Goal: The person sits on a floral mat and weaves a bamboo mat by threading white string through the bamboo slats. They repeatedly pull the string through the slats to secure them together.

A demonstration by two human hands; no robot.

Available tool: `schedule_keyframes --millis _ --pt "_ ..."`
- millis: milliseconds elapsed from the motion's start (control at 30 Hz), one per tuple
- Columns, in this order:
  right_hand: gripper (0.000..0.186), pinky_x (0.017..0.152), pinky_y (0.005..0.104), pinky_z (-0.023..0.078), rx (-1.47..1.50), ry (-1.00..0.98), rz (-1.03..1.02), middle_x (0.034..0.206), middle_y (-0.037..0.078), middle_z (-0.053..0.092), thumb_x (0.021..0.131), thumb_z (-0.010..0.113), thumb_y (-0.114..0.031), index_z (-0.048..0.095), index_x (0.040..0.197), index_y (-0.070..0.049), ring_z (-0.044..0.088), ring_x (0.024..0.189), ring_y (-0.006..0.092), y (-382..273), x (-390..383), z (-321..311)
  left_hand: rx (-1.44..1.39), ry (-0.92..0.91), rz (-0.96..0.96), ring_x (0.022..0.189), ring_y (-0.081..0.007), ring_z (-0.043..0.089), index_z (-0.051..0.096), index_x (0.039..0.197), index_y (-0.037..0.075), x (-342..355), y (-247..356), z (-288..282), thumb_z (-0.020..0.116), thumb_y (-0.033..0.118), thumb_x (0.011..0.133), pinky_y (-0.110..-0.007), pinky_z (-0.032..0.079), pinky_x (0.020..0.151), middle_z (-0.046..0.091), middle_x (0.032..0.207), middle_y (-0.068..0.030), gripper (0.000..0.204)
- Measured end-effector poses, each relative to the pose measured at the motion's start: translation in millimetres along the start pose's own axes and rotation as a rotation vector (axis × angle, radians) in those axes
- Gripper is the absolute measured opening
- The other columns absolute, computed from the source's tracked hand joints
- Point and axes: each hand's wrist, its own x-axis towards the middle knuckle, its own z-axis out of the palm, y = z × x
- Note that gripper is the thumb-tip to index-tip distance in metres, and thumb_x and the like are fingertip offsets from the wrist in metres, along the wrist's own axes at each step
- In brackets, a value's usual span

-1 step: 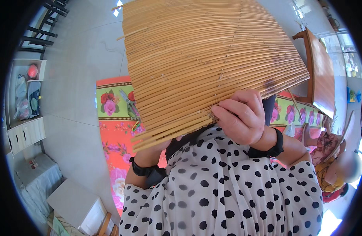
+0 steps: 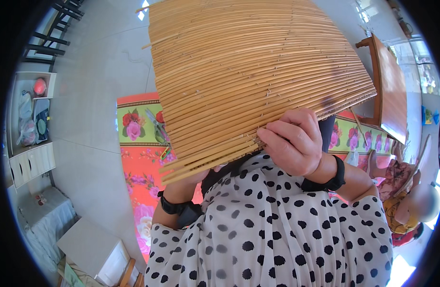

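Note:
A mat of thin tan sticks [image 2: 239,62], tied side by side in rows, stretches away from my lap. Its near edge has several loose-ended sticks [image 2: 201,162] jutting to the left. My right hand [image 2: 294,141] is closed at this edge, with thumb and forefinger pinching the mat near the tied row and the other fingers curled. Under the near left corner is my left hand [image 2: 195,179]. Only its back and a fingertip show, and the mat hides the rest of its fingers.
A red and green floral cloth [image 2: 138,165] covers the floor beneath, with scissors [image 2: 152,118] lying beside the mat. At right stand a wooden table [image 2: 392,91] and another seated person [image 2: 399,205]. Left are a white shelf [image 2: 31,162] and a pale box [image 2: 93,244].

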Motion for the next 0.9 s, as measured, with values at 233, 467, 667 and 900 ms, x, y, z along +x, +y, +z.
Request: schedule_keyframes --millis 233,467,667,900 --pt "0.049 0.067 0.0376 0.046 0.074 0.015 -0.041 0.099 0.008 0.066 0.052 0.068 -0.011 0.075 0.099 0.002 0.062 0.084 0.0265 4 -5 3 0.176 -0.001 0.025 0.075 -0.0133 0.062 0.059 0.129 0.005 -7 0 3 0.064 0.025 0.101 -0.024 0.047 0.054 0.066 0.106 -0.0089 0.035" --pt "0.049 0.067 0.0383 0.047 0.083 0.01 -0.046 0.099 0.009 0.065 0.052 0.068 -0.011 0.075 0.099 0.002 0.062 0.087 0.027 4 -6 5 0.45 0.011 0.09 0.075 -0.0134 0.062 0.06 0.126 0.004 -14 -1 5 0.064 0.023 0.1 -0.025 0.047 0.054 0.066 0.104 -0.0087 0.032" --pt "0.045 0.068 0.0377 0.048 0.06 -0.001 -0.041 0.098 0.008 0.065 0.056 0.07 -0.012 0.075 0.098 0.001 0.062 0.087 0.0269 5 -8 7 0.692 0.012 0.176 0.074 -0.0134 0.061 0.06 0.124 0.004 -14 -4 3 0.065 0.02 0.099 -0.025 0.047 0.054 0.066 0.102 -0.0086 0.03" --pt "0.041 0.069 0.0373 0.049 0.044 -0.001 -0.033 0.097 0.007 0.066 0.058 0.071 -0.013 0.075 0.097 -0.001 0.063 0.087 0.0261 4 -6 6 0.967 0.023 0.303 0.073 -0.0135 0.06 0.061 0.121 0.003 -15 -9 -1 0.065 0.017 0.098 -0.026 0.047 0.055 0.065 0.1 -0.0085 0.027"
